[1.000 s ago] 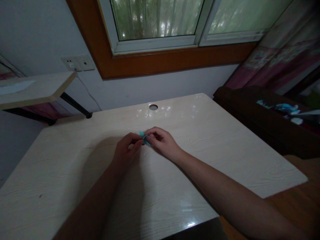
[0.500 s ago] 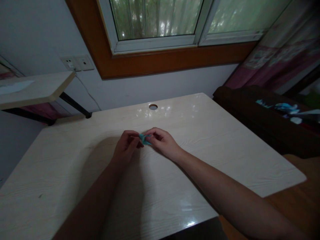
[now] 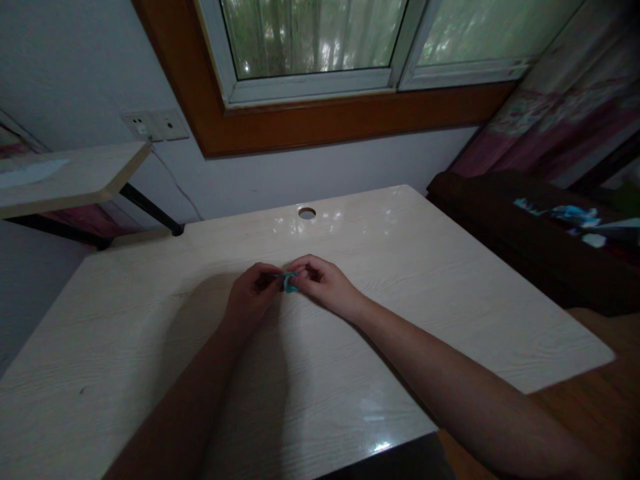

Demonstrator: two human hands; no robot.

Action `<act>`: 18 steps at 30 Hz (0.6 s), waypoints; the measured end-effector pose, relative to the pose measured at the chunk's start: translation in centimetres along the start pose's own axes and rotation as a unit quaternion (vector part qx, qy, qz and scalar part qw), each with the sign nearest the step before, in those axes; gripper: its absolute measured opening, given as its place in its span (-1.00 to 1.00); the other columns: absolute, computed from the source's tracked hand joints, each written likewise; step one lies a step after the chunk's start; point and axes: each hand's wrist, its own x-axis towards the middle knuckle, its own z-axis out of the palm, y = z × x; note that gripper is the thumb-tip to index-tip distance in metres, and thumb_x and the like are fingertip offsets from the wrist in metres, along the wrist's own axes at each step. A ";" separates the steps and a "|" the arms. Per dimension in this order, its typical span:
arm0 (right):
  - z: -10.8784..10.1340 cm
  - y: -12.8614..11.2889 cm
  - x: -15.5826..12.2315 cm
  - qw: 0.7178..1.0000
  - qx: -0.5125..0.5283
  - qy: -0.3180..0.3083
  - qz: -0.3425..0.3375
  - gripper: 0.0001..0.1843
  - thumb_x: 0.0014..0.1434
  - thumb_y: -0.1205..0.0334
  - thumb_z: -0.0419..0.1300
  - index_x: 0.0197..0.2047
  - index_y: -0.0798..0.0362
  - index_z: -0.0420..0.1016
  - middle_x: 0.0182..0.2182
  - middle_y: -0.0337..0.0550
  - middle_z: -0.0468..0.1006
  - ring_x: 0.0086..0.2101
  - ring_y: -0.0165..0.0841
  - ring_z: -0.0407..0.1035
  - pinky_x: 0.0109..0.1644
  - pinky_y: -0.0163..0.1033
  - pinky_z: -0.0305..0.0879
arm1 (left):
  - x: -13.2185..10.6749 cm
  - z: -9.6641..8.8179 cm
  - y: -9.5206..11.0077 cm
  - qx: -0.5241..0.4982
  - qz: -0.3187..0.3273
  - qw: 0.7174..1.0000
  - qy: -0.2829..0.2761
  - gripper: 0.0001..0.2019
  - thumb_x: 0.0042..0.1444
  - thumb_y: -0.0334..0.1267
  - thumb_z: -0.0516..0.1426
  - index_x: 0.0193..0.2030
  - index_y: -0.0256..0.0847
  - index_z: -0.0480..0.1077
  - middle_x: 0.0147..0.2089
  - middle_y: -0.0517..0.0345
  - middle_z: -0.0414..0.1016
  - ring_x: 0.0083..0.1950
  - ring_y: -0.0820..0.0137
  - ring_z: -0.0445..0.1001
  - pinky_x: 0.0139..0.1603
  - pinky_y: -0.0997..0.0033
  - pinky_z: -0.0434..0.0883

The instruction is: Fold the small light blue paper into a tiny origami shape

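A small teal folded piece (image 3: 289, 283), thin like paper or ribbon, is pinched between my two hands over the middle of the table. My left hand (image 3: 253, 293) grips its left end between thumb and forefinger. From the other side, my right hand (image 3: 320, 281) pinches it with thumb and fingertips. The fingers cover much of the piece, so its exact kind cannot be made out. Both hands are close together, just above the pale wood-grain table (image 3: 380, 267).
A round cable hole (image 3: 307, 213) lies near the table's back edge. At the left stands a raised shelf (image 3: 75, 170) on black legs. A window (image 3: 315, 40) is behind. To the right, dark furniture (image 3: 500, 220) bears blue and white items (image 3: 575, 215).
My left thumb and fingers have closed in on the teal piece, which has turned and now hangs in a small loop between the hands. My right hand has barely moved.
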 end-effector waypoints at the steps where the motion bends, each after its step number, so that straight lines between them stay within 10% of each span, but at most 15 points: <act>1: 0.1 0.1 0.0 1.000 0.009 0.005 0.003 -0.74 0.15 0.15 0.29 -0.10 0.04 0.49 -0.32 -0.19 0.55 -0.36 -0.42 0.42 -0.26 -0.28 0.38 | 0.0 0.0 0.0 0.020 0.007 1.000 -0.001 -0.84 0.09 -0.21 0.28 -0.21 -0.18 0.47 -0.32 0.16 0.57 -0.31 0.40 0.57 -0.26 0.41 0.53; 18: 0.3 0.6 0.2 0.994 0.098 -0.006 0.050 -0.71 0.14 0.13 0.30 -0.09 0.06 0.44 -0.43 -0.27 0.50 -0.50 -0.47 0.43 -0.41 -0.33 0.39 | -0.3 0.0 0.2 0.097 0.055 0.992 -0.061 -0.81 0.20 -0.34 0.16 -0.04 -0.13 0.42 -0.16 0.08 0.55 -0.19 0.38 0.58 -0.16 0.39 0.54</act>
